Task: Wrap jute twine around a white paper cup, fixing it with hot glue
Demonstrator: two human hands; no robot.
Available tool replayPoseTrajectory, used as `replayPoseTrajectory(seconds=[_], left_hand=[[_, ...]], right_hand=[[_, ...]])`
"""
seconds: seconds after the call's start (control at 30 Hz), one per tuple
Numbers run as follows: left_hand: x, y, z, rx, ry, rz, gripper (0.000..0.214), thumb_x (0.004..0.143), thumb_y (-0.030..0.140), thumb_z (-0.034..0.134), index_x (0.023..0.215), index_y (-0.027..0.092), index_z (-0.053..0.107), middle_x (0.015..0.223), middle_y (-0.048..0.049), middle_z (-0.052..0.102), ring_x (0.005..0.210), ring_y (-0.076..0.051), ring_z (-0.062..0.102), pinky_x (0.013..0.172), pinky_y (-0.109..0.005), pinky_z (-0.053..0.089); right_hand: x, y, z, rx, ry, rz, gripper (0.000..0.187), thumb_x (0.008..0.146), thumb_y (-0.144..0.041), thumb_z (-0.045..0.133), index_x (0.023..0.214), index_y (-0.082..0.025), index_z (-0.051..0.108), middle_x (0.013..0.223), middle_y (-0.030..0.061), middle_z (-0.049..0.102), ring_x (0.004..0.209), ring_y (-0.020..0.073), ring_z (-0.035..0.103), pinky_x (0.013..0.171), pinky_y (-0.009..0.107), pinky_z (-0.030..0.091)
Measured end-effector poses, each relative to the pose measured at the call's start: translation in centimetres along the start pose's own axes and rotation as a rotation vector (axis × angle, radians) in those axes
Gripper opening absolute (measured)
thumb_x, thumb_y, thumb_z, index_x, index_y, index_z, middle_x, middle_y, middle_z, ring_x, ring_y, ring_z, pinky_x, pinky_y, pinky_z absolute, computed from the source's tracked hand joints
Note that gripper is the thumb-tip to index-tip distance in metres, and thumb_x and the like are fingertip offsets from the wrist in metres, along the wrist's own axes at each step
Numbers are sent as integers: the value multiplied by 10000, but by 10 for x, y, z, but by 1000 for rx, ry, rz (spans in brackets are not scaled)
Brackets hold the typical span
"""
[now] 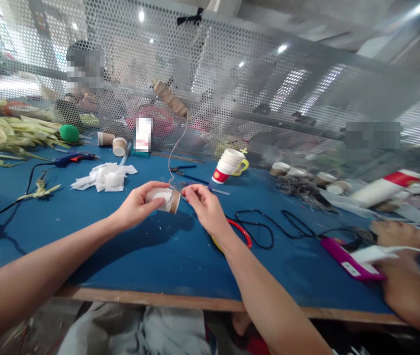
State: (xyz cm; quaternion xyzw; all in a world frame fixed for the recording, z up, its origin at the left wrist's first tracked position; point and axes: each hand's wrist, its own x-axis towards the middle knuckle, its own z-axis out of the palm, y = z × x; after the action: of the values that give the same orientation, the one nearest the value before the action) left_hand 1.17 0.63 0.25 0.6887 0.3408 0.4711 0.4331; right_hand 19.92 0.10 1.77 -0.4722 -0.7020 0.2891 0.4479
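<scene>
White cup (163, 199), blue table (158, 256)

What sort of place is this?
Probably a handicraft workshop. On a blue worktable lie a glue gun and dried leaves; a twine spool hangs on the mesh screen, and the left hand holds a paper cup while the right hand pinches the twine.

Left hand (135, 206) holds paper cup (165, 199); right hand (204, 206) pinches twine (176, 143) — blue table (150, 256).
</scene>
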Motion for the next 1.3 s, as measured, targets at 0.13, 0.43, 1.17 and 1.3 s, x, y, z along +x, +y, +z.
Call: replayPoseTrajectory(seconds=[0.13, 0.43, 1.17, 1.3], left_hand=[[-4, -2, 3, 59, -106, 74, 334, 774, 257, 531, 1084, 134, 553, 1019, -77, 633, 837, -163, 583, 746, -263, 450], [-9, 0, 9, 144, -162, 89, 292, 792, 258, 489, 1035, 129, 587, 1028, -72, 641, 877, -173, 588, 792, -264, 441], [1, -11, 6, 260, -32, -177, 367, 766, 373, 452, 939, 105, 635, 701, -51, 660, 574, -139, 550, 541, -229, 414], [3, -17, 4, 283, -4, -170, 358, 770, 367, 447, 941, 115, 635, 718, -53, 663, 594, -147, 557, 554, -241, 419]], right_hand=[[2, 0, -3, 34, -114, 57, 548, 848, -577, 256, 883, -192, 644, 969, 61, 644, 957, 179, 558, 890, 349, 380], [-3, -6, 8, 123, -248, 10, 571, 862, -569, 216, 1006, -214, 640, 1119, 49, 612, 1088, 179, 512, 979, 380, 324], [56, 64, -52, -573, 99, 476, 67, 597, -119, 610, 630, -142, 557, 590, 91, 623, 636, 224, 619, 559, 286, 438], [40, 32, -58, -378, 107, 394, 184, 669, -161, 586, 845, -145, 534, 682, 42, 638, 566, 131, 599, 541, 247, 475]])
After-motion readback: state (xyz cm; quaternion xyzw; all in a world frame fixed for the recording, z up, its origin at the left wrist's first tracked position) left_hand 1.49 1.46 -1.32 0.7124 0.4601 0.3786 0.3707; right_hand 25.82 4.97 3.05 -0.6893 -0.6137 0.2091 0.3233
